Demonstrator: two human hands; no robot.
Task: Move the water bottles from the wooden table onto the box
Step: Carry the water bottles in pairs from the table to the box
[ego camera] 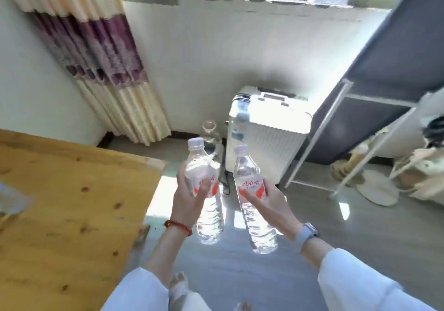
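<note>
I hold two clear water bottles with white caps and red-and-white labels in the air above the grey floor. My left hand (189,195) grips the left bottle (207,217) around its label. Wrapped around the label of the right bottle (258,224) is my right hand (271,205). Both bottles are roughly upright, tilted a little. The wooden table (67,202) lies to my left, apart from the bottles. Ahead stands a white ribbed box-like case (269,130) against the wall, beyond both bottles.
An empty glass bottle (209,133) stands on the floor left of the white case. A grey fabric rack with white tubes (355,123) stands to the right, with shoes and a fan base (377,188) under it. A curtain (103,53) hangs at the left.
</note>
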